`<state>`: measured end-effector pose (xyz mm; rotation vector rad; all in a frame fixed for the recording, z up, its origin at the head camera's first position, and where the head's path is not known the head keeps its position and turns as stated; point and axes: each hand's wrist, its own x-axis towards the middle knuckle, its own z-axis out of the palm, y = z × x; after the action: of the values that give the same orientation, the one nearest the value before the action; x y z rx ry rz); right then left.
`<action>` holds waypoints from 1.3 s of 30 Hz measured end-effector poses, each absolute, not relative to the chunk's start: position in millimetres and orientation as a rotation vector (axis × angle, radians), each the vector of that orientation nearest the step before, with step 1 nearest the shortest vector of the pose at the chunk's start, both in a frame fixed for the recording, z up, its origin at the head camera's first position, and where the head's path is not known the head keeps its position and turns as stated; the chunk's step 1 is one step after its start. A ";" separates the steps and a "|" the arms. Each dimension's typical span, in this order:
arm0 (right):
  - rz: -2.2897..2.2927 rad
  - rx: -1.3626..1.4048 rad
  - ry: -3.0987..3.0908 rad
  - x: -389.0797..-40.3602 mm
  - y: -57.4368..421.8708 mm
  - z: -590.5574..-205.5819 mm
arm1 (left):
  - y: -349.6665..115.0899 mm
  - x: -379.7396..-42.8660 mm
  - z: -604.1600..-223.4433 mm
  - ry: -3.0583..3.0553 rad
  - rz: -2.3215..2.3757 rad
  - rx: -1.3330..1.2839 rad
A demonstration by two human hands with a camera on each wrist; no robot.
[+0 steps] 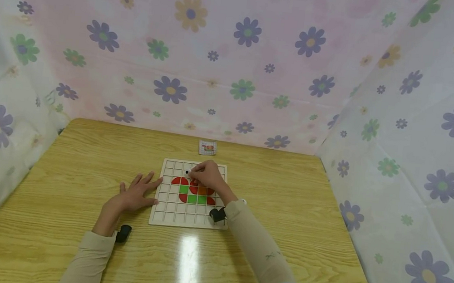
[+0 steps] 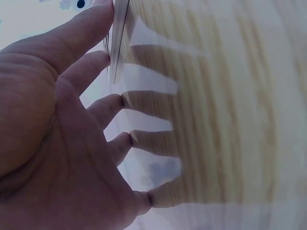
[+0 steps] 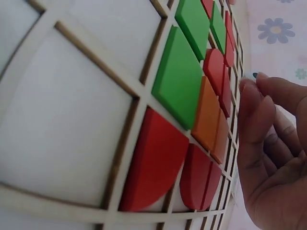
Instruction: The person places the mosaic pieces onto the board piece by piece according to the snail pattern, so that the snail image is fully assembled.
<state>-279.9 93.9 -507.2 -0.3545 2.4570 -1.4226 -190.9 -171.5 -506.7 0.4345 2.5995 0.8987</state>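
Observation:
A pale wooden grid board (image 1: 165,206) lies on the table, with red quarter-round pieces (image 3: 156,163), green squares (image 3: 178,79) and orange pieces (image 3: 206,115) set in its middle cells. Over the upper part of the board, my right hand (image 1: 208,175) pinches a small round white piece with a black dot (image 1: 187,172) between thumb and fingertips. In the right wrist view, the fingers mostly hide that piece. My left hand (image 1: 135,194) has its fingers spread and rests at the board's left edge, fingertips on the tabletop and thumb against the rim.
A small printed picture card (image 1: 207,148) lies behind the board on the wood-grain table (image 1: 288,188). A small white round thing (image 1: 243,201) shows beside the right sleeve. Flower-patterned cloth (image 1: 217,67) encloses the back and both sides.

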 end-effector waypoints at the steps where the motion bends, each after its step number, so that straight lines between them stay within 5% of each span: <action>1: -1.414 -0.361 2.465 -280.3 93.3 -507.8 | -171.4 -191.2 -507.1 2.601 0.893 0.433; 39: -1.323 -0.223 2.571 -287.4 77.5 -503.9 | -170.2 -189.6 -506.1 2.600 0.912 0.433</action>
<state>-287.4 77.5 -503.9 -0.2234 2.5712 -1.3226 -189.6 -170.2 -506.1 0.4327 2.6004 0.9118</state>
